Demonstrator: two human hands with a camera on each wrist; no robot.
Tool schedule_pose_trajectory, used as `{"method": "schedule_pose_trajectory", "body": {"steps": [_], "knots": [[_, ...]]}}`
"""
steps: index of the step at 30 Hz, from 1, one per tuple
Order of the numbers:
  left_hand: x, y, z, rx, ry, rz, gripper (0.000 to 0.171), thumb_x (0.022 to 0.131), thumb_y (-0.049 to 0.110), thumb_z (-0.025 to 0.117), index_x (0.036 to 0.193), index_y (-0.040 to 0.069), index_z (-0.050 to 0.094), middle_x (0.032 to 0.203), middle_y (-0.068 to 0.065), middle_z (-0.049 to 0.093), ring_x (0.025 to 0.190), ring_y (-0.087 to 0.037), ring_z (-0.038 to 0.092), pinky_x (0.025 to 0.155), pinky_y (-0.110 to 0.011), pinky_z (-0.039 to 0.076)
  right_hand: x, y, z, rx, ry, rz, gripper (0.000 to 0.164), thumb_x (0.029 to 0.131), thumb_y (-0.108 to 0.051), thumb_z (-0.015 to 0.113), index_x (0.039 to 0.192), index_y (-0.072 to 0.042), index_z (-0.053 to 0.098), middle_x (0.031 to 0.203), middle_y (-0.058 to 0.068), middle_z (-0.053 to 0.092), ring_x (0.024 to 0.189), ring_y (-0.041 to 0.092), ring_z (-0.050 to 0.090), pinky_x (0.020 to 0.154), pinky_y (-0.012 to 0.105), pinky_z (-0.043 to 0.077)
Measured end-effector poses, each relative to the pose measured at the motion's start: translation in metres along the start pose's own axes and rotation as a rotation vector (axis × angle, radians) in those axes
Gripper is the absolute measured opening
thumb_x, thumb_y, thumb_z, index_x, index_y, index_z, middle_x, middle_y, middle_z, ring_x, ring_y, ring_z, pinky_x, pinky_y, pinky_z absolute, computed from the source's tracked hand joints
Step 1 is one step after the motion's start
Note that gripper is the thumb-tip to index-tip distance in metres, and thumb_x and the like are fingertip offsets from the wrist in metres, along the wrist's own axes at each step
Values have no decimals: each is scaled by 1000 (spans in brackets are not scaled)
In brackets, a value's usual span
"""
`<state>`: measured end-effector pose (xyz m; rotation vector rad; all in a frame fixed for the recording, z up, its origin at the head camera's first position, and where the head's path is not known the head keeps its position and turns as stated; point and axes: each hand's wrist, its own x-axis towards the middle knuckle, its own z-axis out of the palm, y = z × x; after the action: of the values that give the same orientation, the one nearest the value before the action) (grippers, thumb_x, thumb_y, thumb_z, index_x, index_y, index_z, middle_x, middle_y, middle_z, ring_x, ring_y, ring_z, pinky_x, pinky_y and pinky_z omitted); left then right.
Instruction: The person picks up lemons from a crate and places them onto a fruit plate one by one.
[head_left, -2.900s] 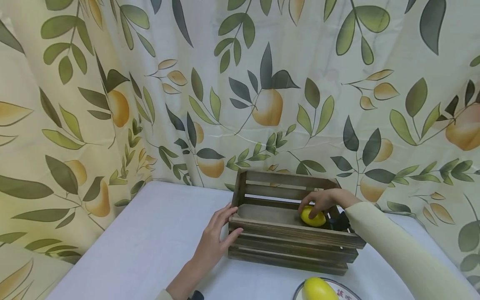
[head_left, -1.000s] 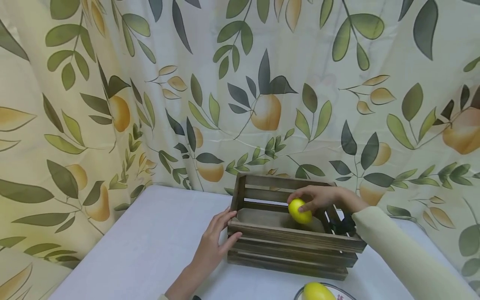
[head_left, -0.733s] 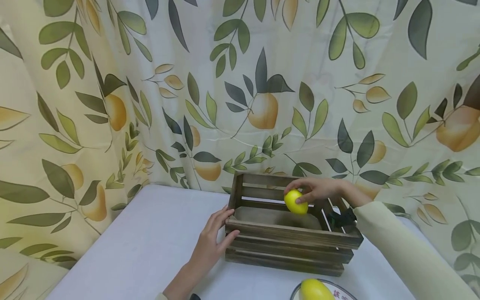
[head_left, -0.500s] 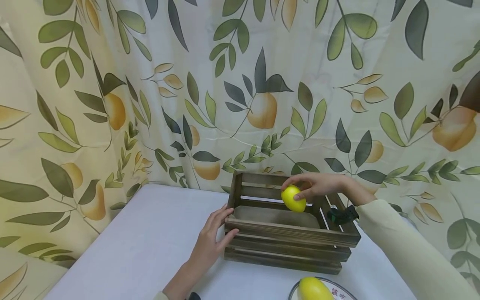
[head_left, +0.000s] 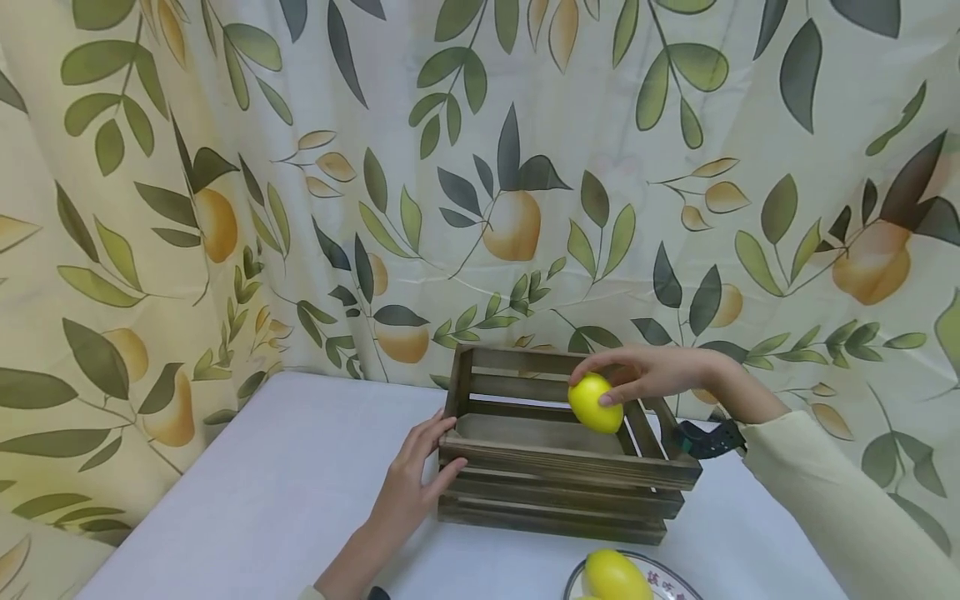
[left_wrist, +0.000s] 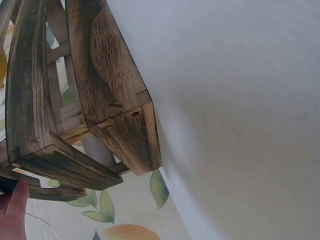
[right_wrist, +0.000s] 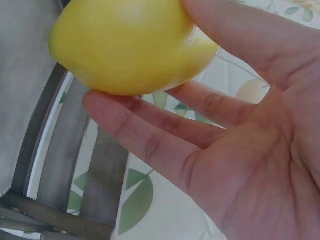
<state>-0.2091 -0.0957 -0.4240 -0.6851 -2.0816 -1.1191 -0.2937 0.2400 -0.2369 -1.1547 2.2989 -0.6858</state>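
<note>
A dark wooden slatted crate (head_left: 555,467) stands on the white-covered table. Above its right half, my right hand (head_left: 660,371) pinches a yellow lemon (head_left: 594,404) between thumb and fingertips. In the right wrist view the lemon (right_wrist: 130,45) fills the top, the fingertips against its underside. My left hand (head_left: 408,467) rests against the crate's left front corner, thumb along the front slat and fingers straight on the end. Only a fingertip of that hand (left_wrist: 17,212) enters the left wrist view, beside the crate's slats (left_wrist: 55,100).
In front of the crate, a plate (head_left: 667,575) with a dark rim line and red characters holds a yellow lemon (head_left: 617,575), and part of another yellow fruit shows at the lower frame edge. A leaf-patterned curtain (head_left: 300,208) hangs behind and beside the table (head_left: 247,500).
The right hand has lifted the lemon from the crate's floor to above its right half. The left hand has stayed at the corner. The head view has turned slightly right.
</note>
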Motion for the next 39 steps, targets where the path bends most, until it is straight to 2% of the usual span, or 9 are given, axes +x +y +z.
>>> {"method": "schedule_pose_trajectory", "body": {"steps": [6, 10, 15, 18, 21, 26, 32, 37, 39], "knots": [[-1, -1, 2, -8, -15, 3, 56, 86, 14, 75, 137, 10, 52, 142, -11, 50, 127, -28, 52, 96, -40, 52, -24, -1, 10, 13, 24, -59, 36, 97, -11, 60, 133, -16, 54, 121, 6, 57, 103, 20, 56, 85, 31, 52], [-2, -1, 2, 2, -17, -12, 56, 86, 16, 75, 137, 10, 52, 143, -10, 49, 126, -28, 53, 96, -43, 52, -35, -1, 17, 23, 30, -127, 38, 97, -7, 58, 134, -15, 53, 123, 4, 57, 103, 18, 57, 86, 29, 53], [-1, 0, 1, -4, -19, -26, 56, 86, 16, 75, 137, 10, 52, 143, -10, 49, 126, -28, 53, 97, -42, 52, -47, -3, 25, 124, -37, -222, 43, 97, 3, 54, 137, -11, 48, 123, 5, 54, 103, 18, 56, 83, 29, 54], [0, 1, 0, -6, -20, -27, 56, 86, 15, 75, 137, 10, 52, 142, -11, 49, 126, -28, 53, 97, -41, 51, -53, -3, 33, 173, -82, -296, 46, 95, 9, 52, 137, -8, 46, 128, 6, 52, 106, 19, 56, 84, 30, 55], [0, 2, -1, -2, -20, -33, 56, 86, 15, 75, 137, 10, 52, 142, -11, 50, 126, -29, 54, 97, -41, 51, -58, -5, 41, 198, -99, -325, 47, 95, 12, 51, 138, -7, 46, 135, 6, 48, 110, 19, 54, 87, 31, 55], [2, 2, -2, -8, -24, -29, 56, 86, 14, 75, 137, 9, 52, 143, -12, 49, 125, -29, 54, 97, -38, 52, -71, -10, 53, 202, -53, -313, 47, 92, 14, 53, 135, -6, 49, 136, 5, 49, 114, 17, 52, 92, 30, 54], [3, -1, -1, -26, -12, 7, 58, 85, 10, 76, 137, 7, 51, 143, -12, 48, 125, -30, 53, 96, -36, 52, -85, -6, 76, 203, -55, -312, 49, 92, 15, 54, 136, -7, 49, 139, 6, 46, 121, 15, 49, 94, 30, 53], [2, -2, 1, -37, -13, 16, 58, 85, 10, 76, 137, 7, 51, 143, -13, 48, 125, -30, 54, 96, -36, 52, -101, 11, 107, 286, -56, -278, 50, 93, 14, 51, 138, -9, 48, 142, 4, 46, 124, 13, 48, 90, 31, 55], [2, -2, 0, -20, -5, 24, 58, 84, 9, 76, 137, 8, 51, 142, -13, 48, 124, -31, 54, 95, -36, 52, -104, 20, 121, 361, -67, -250, 48, 95, 14, 49, 138, -7, 48, 141, 3, 47, 123, 13, 50, 91, 31, 55]]}}
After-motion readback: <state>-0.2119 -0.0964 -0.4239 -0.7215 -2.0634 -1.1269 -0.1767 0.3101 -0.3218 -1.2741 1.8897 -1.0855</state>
